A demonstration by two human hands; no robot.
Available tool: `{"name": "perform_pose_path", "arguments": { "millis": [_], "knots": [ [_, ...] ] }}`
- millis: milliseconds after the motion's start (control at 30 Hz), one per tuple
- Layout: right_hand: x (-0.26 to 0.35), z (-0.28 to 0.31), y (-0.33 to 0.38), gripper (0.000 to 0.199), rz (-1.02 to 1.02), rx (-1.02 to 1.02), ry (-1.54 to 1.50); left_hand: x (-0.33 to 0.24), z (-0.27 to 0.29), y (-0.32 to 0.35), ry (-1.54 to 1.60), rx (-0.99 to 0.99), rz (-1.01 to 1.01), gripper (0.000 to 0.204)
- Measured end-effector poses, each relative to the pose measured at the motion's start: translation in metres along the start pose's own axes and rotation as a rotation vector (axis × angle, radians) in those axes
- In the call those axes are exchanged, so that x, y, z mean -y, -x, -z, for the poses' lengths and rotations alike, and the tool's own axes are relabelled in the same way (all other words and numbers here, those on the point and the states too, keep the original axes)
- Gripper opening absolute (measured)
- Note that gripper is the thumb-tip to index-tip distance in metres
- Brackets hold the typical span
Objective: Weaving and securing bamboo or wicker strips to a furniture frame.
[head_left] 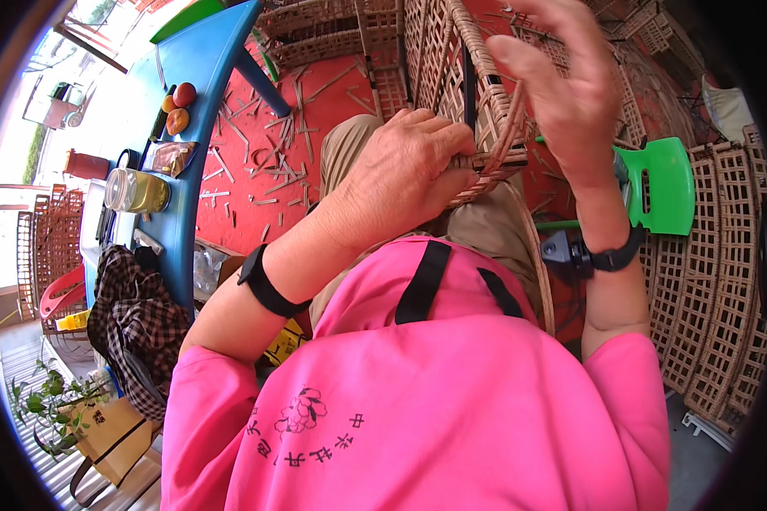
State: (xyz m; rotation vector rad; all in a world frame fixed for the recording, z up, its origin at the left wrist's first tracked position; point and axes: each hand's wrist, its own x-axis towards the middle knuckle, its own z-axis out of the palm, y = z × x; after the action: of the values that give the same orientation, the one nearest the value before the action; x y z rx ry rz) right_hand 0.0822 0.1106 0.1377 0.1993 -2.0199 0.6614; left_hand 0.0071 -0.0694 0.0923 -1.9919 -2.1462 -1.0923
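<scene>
An openwork wicker frame (435, 64) woven from brown strips rises in front of me, its near corner over my lap. My left hand (409, 175) is closed round the bound rim at that corner, with fingers on top and thumb at the near side. To the right of the same rim, my right hand (571, 94) is raised with thumb and fingers apart, and nothing shows in its grasp. A loop of strip (515, 106) stands up between the rim and the right palm. One long loose strip (535, 247) hangs in a curve below the corner.
A blue table (217, 64) at left carries fruit (179, 122), a lidded jar (136, 190) and small items. Cut strips (273, 179) litter the red floor. A green chair (669, 187) and stacked wicker panels (707, 281) stand at right. A checked cloth (136, 319) hangs at left.
</scene>
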Motion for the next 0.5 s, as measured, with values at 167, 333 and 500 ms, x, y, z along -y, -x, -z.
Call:
{"name": "perform_pose_path", "arguments": {
  "millis": [167,333,500],
  "knots": [
    [0.045,0.037,0.040,0.022,-0.165,-0.195,-0.257,0.015,0.004,-0.016,0.319,0.201,0.123,0.034],
    [0.071,0.034,0.097,0.012,-0.805,0.273,-0.321,0.035,0.001,-0.030,0.750,0.557,0.313,0.041],
    [0.069,0.016,0.115,0.020,-0.867,0.338,-0.178,0.042,-0.006,-0.027,0.935,0.621,0.381,0.039]
  ]
}}
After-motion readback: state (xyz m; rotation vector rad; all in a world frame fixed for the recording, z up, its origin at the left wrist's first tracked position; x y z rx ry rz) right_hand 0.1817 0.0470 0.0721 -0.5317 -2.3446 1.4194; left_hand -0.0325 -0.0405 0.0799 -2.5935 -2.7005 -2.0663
